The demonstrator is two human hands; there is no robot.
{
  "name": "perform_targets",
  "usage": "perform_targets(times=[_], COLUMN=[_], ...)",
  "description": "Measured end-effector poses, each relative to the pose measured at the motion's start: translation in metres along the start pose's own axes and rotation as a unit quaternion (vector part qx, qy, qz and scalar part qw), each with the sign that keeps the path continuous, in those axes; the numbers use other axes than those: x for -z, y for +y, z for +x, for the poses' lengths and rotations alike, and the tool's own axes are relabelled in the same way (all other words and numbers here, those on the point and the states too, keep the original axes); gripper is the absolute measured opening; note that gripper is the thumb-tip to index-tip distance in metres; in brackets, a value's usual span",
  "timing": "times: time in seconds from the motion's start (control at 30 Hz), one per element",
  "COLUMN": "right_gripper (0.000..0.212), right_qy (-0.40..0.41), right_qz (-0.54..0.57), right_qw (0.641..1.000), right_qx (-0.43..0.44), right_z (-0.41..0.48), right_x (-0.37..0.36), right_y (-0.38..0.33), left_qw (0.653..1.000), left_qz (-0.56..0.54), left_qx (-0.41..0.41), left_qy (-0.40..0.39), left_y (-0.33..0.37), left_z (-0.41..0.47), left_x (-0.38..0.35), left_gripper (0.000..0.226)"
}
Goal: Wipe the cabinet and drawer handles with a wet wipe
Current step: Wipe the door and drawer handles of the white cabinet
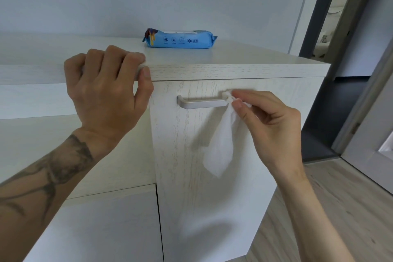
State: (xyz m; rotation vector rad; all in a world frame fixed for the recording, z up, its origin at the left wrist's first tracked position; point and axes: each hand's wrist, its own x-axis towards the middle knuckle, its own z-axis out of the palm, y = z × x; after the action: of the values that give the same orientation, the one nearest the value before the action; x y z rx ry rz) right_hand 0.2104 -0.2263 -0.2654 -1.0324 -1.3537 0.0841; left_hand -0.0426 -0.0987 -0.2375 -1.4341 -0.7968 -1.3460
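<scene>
Right hand [270, 125] pinches a white crumpled wet wipe [221, 144] between thumb and forefinger; the other fingers are loosely curled and hold nothing else. The pinched wad is pressed onto the right end of the brushed-metal bar handle [202, 103] and bunched round it there. The rest of the wipe hangs loose below the handle's right end, against the door front. The handle runs horizontal, near the top of the pale wood-grain cabinet door [191, 198]; the left and middle of the bar are bare.

Left hand [104, 89] is up-left of the handle. Its fingers are curled over the front edge of the pale wood-grain cabinet top [234, 57] and its thumb tip lies flat on the edge face, so it grips the top, no wipe in it. A tattooed forearm [49, 176] runs down-left from it.

A blue plastic pack of wet wipes [179, 38] lies flat on the cabinet top, above the handle and further back, well apart from both hands. It has a white flap on its upper face; cannot tell if that is open.

A lower white cabinet unit [106, 219] sits left of and below the handle. Light wood-plank floor [340, 208] is below-right of the handle, and a dark grey door frame [327, 6] up-right of it.
</scene>
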Motion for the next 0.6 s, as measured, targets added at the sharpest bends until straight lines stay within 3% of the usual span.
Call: perform_targets(times=[0.37, 0.6], right_gripper=[0.017, 0.018], right_qy=[0.021, 0.034], right_qz=[-0.056, -0.034], right_qw=[0.996, 0.999], right_qx=[0.060, 0.007], right_z=[-0.007, -0.002], right_x=[-0.003, -0.001], right_y=[-0.002, 0.007], left_qw=[1.000, 1.000], left_qz=[0.000, 0.004], left_qx=[-0.004, -0.006], left_qy=[0.000, 0.002], left_y=[-0.001, -0.002], left_z=[-0.001, 0.000], left_x=[-0.002, -0.001], left_gripper=[0.023, 0.021])
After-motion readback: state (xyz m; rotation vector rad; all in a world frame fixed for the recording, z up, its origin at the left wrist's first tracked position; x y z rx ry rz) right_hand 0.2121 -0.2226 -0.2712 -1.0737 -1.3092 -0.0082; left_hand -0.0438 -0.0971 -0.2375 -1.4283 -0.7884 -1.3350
